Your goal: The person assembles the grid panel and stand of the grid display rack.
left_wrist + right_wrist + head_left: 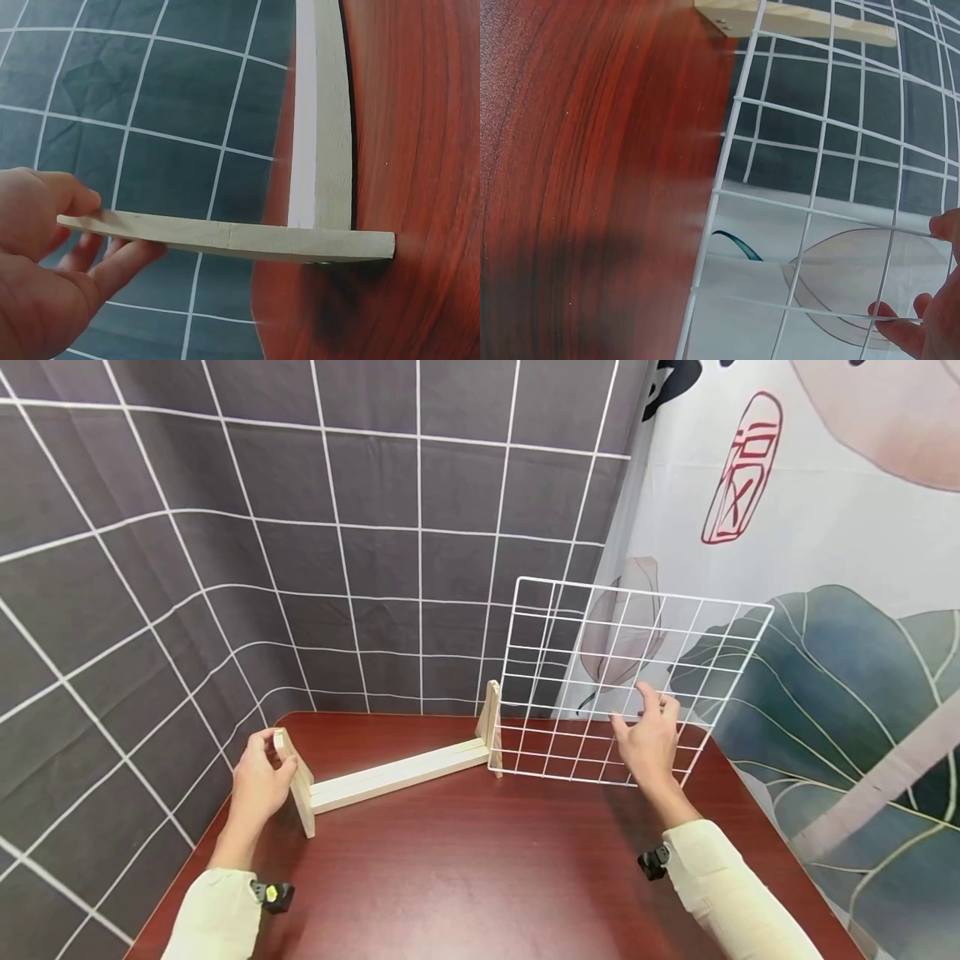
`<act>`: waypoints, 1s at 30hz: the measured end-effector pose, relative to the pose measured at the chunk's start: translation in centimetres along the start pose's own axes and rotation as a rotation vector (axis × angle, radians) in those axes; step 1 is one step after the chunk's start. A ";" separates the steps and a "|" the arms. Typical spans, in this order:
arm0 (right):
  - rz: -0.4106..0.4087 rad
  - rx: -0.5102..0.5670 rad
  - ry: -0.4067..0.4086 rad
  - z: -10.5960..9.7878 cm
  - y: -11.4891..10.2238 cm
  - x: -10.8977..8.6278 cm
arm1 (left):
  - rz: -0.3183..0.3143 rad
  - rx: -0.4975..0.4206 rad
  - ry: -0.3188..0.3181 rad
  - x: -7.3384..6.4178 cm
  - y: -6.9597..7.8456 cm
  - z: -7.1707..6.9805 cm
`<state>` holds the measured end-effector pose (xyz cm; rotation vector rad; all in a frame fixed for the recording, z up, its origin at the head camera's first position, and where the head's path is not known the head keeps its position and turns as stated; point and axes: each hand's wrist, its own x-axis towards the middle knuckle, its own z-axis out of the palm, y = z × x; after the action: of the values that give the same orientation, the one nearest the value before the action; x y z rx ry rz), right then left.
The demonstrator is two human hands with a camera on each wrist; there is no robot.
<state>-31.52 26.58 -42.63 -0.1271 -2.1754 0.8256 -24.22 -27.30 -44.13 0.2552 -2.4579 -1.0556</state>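
A pale wooden stand [401, 774], two upright end boards joined by a long slatted bar, sits on the red-brown table. My left hand [258, 774] pinches the top of its left end board [225, 234], thumb on one face and fingers on the other. On the right, a white wire grid panel [592, 672] stands tilted, its left edge beside the stand's right end board [489, 727]. My right hand [648, 739] holds the grid by its wires; in the right wrist view the fingertips [900, 334] curl at a wire crossing. Part of that hand lies outside the right wrist view.
The red-brown table [480, 877] carries the stand and reaches back to a dark grey curtain with white grid lines [375, 560]. A white cloth with leaf prints [825, 568] hangs on the right, behind the wire grid. Small black cameras [276, 897] are strapped to both wrists.
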 end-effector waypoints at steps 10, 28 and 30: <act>-0.001 0.005 0.004 0.1 -0.1 0.0 | 0.011 -0.037 -0.032 0.9 0.5 1.2; 0.002 0.005 0.013 0.3 0.1 -0.1 | 0.027 -0.059 -0.122 2.5 2.0 4.2; -0.005 0.005 0.013 0.3 0.2 -0.1 | 0.028 -0.069 -0.130 2.7 2.1 4.7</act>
<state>-31.67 26.51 -42.96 -0.1246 -2.1605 0.8247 -28.84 -23.78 -44.54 0.1334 -2.5257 -1.1762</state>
